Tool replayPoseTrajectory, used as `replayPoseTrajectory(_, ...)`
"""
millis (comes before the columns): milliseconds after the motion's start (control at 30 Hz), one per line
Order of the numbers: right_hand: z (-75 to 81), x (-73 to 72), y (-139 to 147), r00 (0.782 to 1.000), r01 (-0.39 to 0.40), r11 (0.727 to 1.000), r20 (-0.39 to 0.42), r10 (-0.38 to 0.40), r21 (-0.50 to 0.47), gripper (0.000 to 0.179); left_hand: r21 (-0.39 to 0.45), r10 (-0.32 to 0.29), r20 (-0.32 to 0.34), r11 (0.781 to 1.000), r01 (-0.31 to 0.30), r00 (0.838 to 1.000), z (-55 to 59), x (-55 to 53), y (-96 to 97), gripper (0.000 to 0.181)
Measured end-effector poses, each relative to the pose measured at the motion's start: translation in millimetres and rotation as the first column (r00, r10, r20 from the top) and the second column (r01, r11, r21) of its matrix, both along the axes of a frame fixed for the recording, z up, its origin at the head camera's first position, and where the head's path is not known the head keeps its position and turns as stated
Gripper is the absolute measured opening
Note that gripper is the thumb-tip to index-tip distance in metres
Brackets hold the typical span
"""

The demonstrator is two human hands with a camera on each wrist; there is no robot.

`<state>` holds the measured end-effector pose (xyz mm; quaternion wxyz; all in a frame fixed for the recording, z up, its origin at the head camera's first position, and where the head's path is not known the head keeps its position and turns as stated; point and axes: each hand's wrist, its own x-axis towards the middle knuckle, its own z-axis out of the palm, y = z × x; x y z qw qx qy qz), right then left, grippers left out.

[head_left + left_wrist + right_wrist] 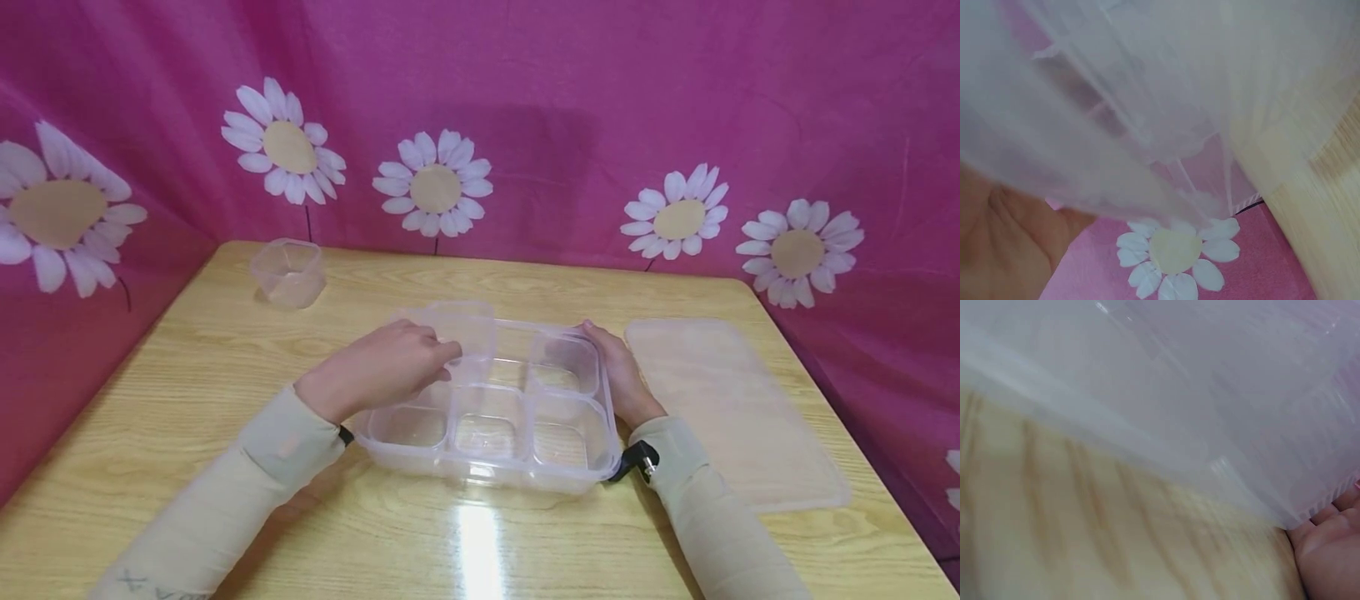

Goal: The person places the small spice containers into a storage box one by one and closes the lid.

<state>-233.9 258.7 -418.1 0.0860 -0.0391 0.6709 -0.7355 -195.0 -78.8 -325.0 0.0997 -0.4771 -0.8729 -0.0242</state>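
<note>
A clear plastic divided container (480, 473) with several compartments sits on the table in the head view. My left hand (378, 367) pinches a small clear plastic box (468, 321) at the container's back left. The hand partly hides the box; whether it touches the container below, I cannot tell. In the left wrist view, the blurred clear plastic (1166, 75) fills the space beside the left palm (1013, 244). My right hand (621, 379) grips the container's right side, its fingers toward the back corner. Up close in the right wrist view, the container's wall (1147, 381) meets that hand (1332, 553).
Another small clear box (289, 275) stands at the table's back left. A flat translucent lid (727, 412) lies to the right, just past the right forearm. Behind the wooden table (172, 392) hangs a magenta cloth (540, 92) with daisies.
</note>
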Motion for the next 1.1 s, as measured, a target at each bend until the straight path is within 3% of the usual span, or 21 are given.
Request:
replayPoseTrajectory(167,0.4,-0.1,1,1.0,0.002,0.999,-0.001,-0.002,0.051,0.041,-0.018,-0.034,-0.015,0.999,0.034,0.999,1.0,0.0,0.7,0.013)
replayPoseTrajectory(267,0.2,-0.3,2,1.0,0.002,0.997,-0.009,-0.001,0.076,0.041,-0.068,-0.015,0.029,0.998,0.017,0.999,3.8,1.2,3.1,0.006)
replayPoseTrajectory(467,-1.7,-0.9,1,1.0,-0.006,1.0,-0.03,0.007,0.025,0.044,-0.203,0.055,0.119,0.979,-0.03,0.991,14.7,7.0,13.6,0.012)
replayPoseTrajectory(600,-2.7,-0.8,1,0.999,-0.003,0.999,-0.032,0.004,0.032,0.045,-0.273,0.127,0.208,0.96,-0.067,0.97,20.9,9.6,22.6,0.013)
replayPoseTrajectory(800,-2.9,-1.1,2,1.0,0.001,0.999,-0.021,0.0,0.04,0.044,-0.351,0.178,0.288,0.934,-0.069,0.941,27.0,5.2,33.7,0.014)
replayPoseTrajectory(933,-2.9,-0.4,2,1.0,-0.001,1.0,-0.027,0.002,0.03,0.045,-0.36,0.211,0.367,0.93,-0.071,0.906,27.0,-1.2,40.0,0.013)
replayPoseTrajectory(1100,-2.5,-0.5,2,0.999,0.002,1.0,-0.044,-0.001,0.019,0.045,-0.336,0.186,0.418,0.941,-0.039,0.889,22.9,-6.3,48.2,0.018)
